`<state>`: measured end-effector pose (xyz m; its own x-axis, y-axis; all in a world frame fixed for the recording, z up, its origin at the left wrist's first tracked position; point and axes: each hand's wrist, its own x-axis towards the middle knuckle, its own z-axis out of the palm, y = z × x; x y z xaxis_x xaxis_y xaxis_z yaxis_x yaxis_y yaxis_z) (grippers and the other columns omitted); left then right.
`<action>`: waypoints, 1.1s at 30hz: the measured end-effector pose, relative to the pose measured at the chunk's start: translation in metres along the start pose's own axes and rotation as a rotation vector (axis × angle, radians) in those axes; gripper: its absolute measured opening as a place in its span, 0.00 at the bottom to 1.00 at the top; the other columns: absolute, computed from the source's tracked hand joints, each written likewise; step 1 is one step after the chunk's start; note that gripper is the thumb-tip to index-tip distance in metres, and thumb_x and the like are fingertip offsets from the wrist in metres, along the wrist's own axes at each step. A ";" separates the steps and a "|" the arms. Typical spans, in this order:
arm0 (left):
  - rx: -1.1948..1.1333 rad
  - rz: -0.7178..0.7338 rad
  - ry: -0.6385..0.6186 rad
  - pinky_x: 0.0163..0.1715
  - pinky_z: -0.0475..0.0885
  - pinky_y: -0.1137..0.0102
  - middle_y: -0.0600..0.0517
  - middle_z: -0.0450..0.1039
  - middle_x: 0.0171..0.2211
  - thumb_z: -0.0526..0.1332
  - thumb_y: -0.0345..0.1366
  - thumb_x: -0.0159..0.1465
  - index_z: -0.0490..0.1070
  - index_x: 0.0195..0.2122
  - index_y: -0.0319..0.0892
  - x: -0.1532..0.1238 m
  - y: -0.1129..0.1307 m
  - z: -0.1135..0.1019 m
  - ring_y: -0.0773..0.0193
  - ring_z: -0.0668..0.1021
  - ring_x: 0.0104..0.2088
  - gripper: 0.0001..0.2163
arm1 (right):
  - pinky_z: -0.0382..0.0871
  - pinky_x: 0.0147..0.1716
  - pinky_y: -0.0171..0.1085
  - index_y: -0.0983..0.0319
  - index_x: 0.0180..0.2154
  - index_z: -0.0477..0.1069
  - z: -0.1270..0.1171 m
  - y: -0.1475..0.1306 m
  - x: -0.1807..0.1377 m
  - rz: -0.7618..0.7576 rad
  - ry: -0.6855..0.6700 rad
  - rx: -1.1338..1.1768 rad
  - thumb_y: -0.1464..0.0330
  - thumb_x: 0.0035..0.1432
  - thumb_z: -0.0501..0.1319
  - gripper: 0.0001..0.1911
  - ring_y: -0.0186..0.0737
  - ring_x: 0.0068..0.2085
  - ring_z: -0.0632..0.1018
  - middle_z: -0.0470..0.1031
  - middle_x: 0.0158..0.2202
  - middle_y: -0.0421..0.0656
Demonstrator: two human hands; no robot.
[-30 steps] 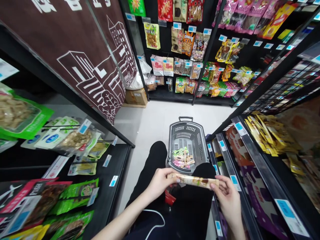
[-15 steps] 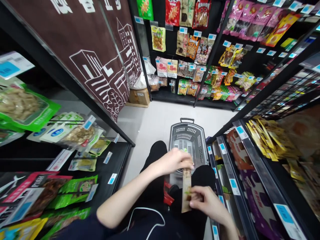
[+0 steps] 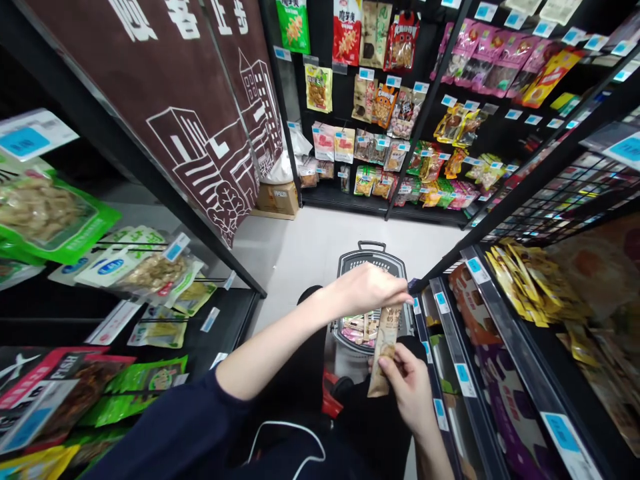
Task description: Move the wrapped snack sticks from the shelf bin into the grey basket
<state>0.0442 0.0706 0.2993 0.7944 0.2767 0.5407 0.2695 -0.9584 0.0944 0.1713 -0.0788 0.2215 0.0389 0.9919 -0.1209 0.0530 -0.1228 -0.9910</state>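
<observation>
A long, slim tan snack packet (image 3: pixel 384 353) with printed characters stands tilted between my hands, in front of my knees. My right hand (image 3: pixel 404 377) is closed around its lower half, thumb on the front face. At the packet's upper end, my left hand (image 3: pixel 373 291) is closed with the wrist bent, its fingertips at the top edge and partly hidden. Behind and below the hands is a grey plastic shopping basket (image 3: pixel 345 263) on the floor. Several small packets (image 3: pixel 356 327) lie in the basket, partly covered by my left hand.
Black shelves with bagged snacks (image 3: pixel 47 213) flank me on the left. On the right are shelves with yellow packets (image 3: pixel 523 280) and purple packages (image 3: pixel 515 407). A snack rack (image 3: pixel 345 210), a cardboard box (image 3: pixel 277 199) and a brown curtain (image 3: pixel 200 133) stand ahead.
Both hands have moved up and slightly right with the packet. My left wrist is now more bent over its top. The view has tilted slightly, and packets inside the basket show more.
</observation>
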 end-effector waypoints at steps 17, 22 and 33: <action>-0.278 -0.038 0.388 0.25 0.67 0.75 0.54 0.72 0.20 0.51 0.43 0.66 0.72 0.27 0.40 -0.016 -0.007 -0.013 0.71 0.73 0.21 0.17 | 0.72 0.25 0.37 0.62 0.41 0.71 -0.017 0.022 -0.001 0.157 0.025 0.500 0.45 0.53 0.53 0.29 0.40 0.27 0.78 0.77 0.31 0.48; -0.216 0.125 0.491 0.18 0.62 0.74 0.56 0.62 0.12 0.51 0.46 0.65 0.70 0.22 0.41 -0.036 0.013 0.005 0.70 0.66 0.15 0.20 | 0.53 0.08 0.26 0.64 0.30 0.73 -0.008 0.027 0.002 0.450 -0.130 0.671 0.46 0.46 0.61 0.25 0.27 0.11 0.64 0.69 0.16 0.38; -1.259 -0.994 0.165 0.27 0.73 0.71 0.50 0.75 0.28 0.62 0.40 0.56 0.71 0.39 0.37 -0.101 0.037 0.025 0.65 0.77 0.26 0.14 | 0.73 0.29 0.38 0.64 0.36 0.72 -0.047 0.023 -0.018 0.109 0.249 0.121 0.59 0.53 0.62 0.15 0.40 0.25 0.78 0.78 0.26 0.44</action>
<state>-0.0127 0.0093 0.2267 0.5005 0.8622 -0.0786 -0.0454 0.1168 0.9921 0.2183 -0.1014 0.2041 0.2825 0.9328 -0.2236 -0.0837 -0.2083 -0.9745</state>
